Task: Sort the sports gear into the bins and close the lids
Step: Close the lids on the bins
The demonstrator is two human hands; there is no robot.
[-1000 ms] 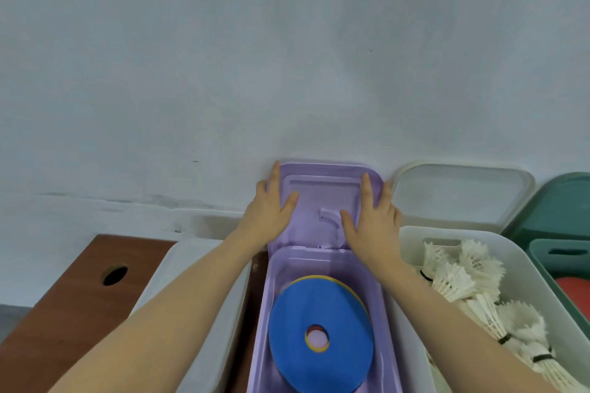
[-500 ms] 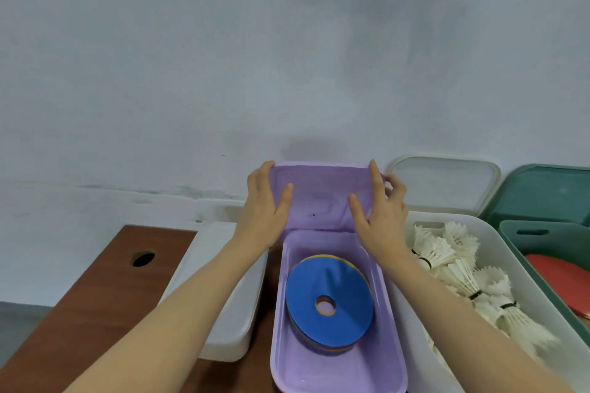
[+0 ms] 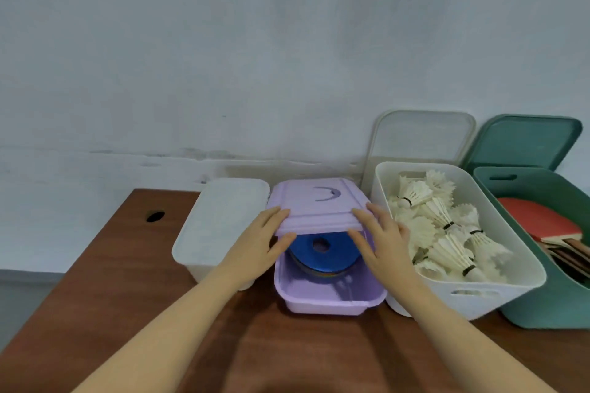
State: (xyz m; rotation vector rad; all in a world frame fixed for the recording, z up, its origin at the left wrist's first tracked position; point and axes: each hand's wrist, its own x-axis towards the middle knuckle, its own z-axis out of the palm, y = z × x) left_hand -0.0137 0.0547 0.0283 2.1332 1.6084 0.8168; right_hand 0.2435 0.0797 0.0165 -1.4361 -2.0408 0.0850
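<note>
The purple lid (image 3: pixel 314 207) is gripped at its near edge from both sides: the fingers of the left hand (image 3: pixel 260 241) are laid together over the lid's left corner with the thumb tucked beneath the edge, and the fingers of the right hand (image 3: pixel 380 241) are loosely spread over the right corner, thumb likewise underneath. The lid is held tilted, its far edge low over the back of the purple bin (image 3: pixel 329 295) and its near edge raised, so that the front of the bin is left uncovered. Inside, a stack of flat discs topped by a blue one (image 3: pixel 322 250) is seen lying under the lid. Both bare forearms are stretched forward from the lower corners of the view. Just left of the purple bin, a white bin (image 3: pixel 220 226) is shut under its lid. To the right, an open white bin (image 3: pixel 459 293) is filled with shuttlecocks (image 3: pixel 443 230), its lid (image 3: pixel 421 137) propped against the wall (image 3: pixel 255 57). Farther right, a green bin (image 3: pixel 549 306) holding a red paddle (image 3: pixel 539 217) is open, its lid (image 3: pixel 526 142) also leaned back. Everything is set on a brown wooden table (image 3: pixel 111 281) with a cable hole (image 3: pixel 155 216), pushed against a pale, scuffed wall.
</note>
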